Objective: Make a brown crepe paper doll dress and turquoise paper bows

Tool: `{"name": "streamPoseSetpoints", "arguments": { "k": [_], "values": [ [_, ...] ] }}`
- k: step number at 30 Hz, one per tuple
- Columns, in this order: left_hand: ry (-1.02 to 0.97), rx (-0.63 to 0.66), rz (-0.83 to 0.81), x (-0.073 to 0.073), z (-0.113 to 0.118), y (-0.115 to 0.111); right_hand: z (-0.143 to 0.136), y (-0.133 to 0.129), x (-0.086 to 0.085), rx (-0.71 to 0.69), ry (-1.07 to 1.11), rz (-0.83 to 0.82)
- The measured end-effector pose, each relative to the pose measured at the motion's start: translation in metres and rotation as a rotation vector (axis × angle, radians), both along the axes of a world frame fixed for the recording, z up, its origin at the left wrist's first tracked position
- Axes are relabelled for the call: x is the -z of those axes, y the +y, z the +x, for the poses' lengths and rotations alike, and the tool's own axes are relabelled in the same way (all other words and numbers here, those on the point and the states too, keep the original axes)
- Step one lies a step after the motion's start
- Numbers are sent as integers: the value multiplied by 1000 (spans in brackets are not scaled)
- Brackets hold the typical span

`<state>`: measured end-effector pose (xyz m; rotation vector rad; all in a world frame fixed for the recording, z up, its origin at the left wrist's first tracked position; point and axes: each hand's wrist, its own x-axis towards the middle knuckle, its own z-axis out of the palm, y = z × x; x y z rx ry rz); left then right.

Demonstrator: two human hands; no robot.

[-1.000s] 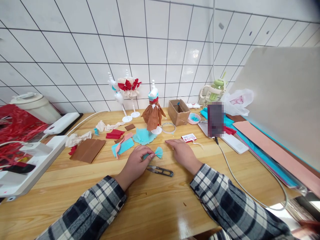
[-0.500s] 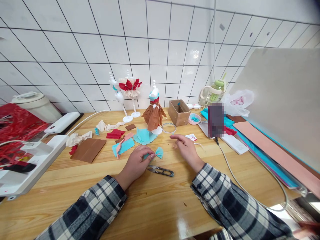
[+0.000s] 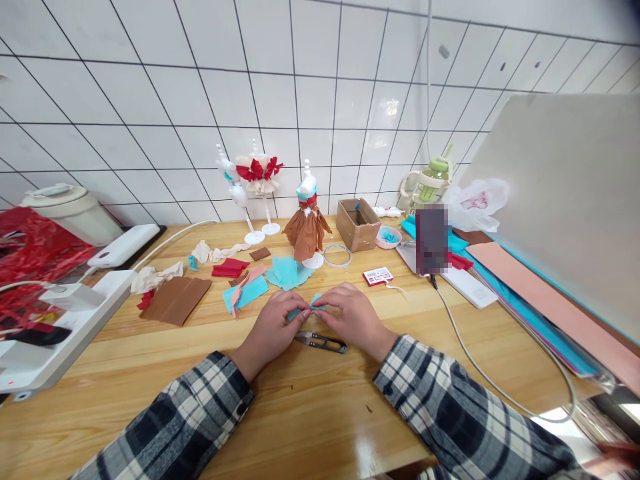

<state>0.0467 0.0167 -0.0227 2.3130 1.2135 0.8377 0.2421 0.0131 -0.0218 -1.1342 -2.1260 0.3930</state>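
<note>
Between my two hands is a small blue crepe paper bow (image 3: 316,301), mostly covered by fingers. My left hand (image 3: 273,329) pinches its left side. My right hand (image 3: 354,319) has its thumb and fingertips closed on the right side. Just below the fingertips, thread snips (image 3: 321,342) lie on the wooden table. Beyond my hands rests a ruffled light-blue paper piece (image 3: 289,273), by the foot of a small white dress form in a brown paper skirt (image 3: 306,230). A blue paper strip (image 3: 253,293) with a pink scrap over it lies to the left.
Two more dress forms (image 3: 260,175) stand by the tiled wall. A cardboard box (image 3: 358,225), a pink dish (image 3: 389,237) and a wire coil (image 3: 337,256) sit at the back. A red-and-white packet (image 3: 378,276) is on the right, a power strip (image 3: 65,327) on the left.
My right hand has moved left and down from above the table and closed on the bow's right side. My left hand keeps its pinch in nearly the same place.
</note>
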Motion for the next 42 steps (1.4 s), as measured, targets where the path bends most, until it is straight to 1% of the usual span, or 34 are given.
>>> {"name": "streamPoseSetpoints", "arguments": {
  "k": [5, 9, 14, 19, 23, 26, 30, 33, 35, 37, 39, 42],
  "values": [
    [-21, 6, 13, 2, 1, 0, 0, 1, -2, -11, -47, -22],
    [-15, 4, 15, -1, 1, -1, -2, 0, -3, 18, -69, -48],
    [8, -43, 47, -4, 1, -1, -5, 0, 0, 33, -6, -77],
    [21, -52, 57, -3, 1, -1, -5, 0, 2, 25, 8, -96],
    [33, -58, 45, -3, 0, 1, -3, 2, 2, 41, 56, -143],
    [59, -64, 58, 0, -4, 6, -1, 5, 4, 80, 139, -241],
    [195, -48, 76, 7, -8, 14, -2, 7, 5, 109, 279, -453],
    [288, -89, 78, 9, -8, 14, -2, 7, 4, 103, 350, -551],
    [314, -122, 70, 9, -7, 12, -2, 7, 3, 103, 398, -601],
    [305, -146, 50, 9, -7, 11, -2, 7, 2, 99, 462, -683],
    [254, -150, 10, 9, -6, 10, -3, 5, 2, 99, 535, -779],
    [81, -171, -102, 9, -3, 8, -7, 2, 2, 102, 617, -880]
  ]
}}
